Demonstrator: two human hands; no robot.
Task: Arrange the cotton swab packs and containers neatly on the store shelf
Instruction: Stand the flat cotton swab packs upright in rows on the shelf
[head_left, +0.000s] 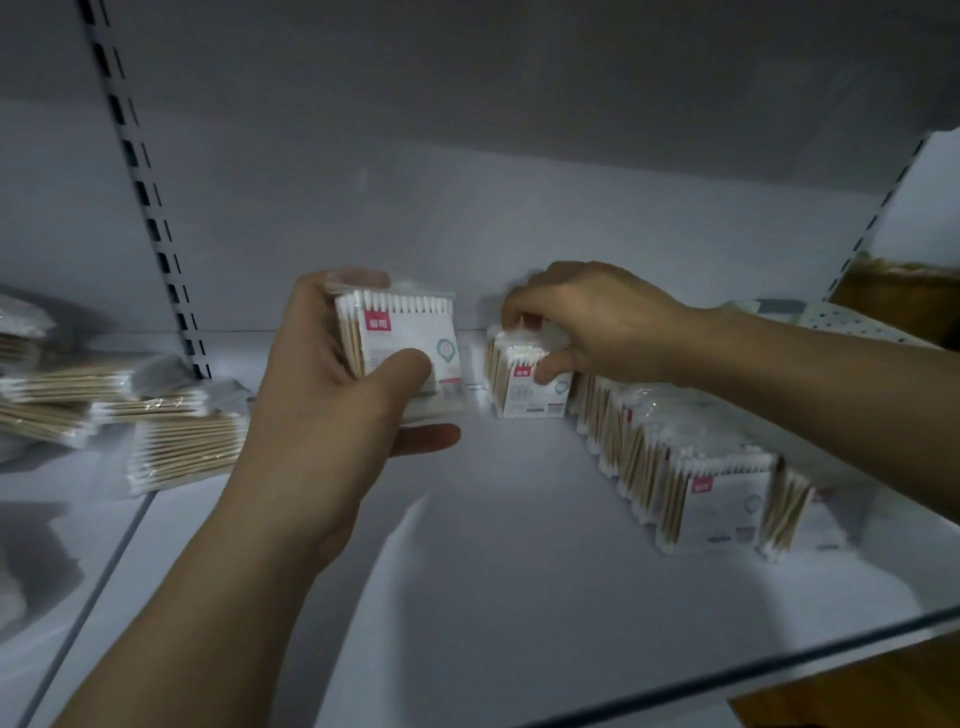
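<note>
Swab pack gripped upright in raised left hand.

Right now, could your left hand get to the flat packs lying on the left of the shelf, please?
Probably yes: nothing stands between the left hand and the flat packs, though that hand grips another pack.
</note>
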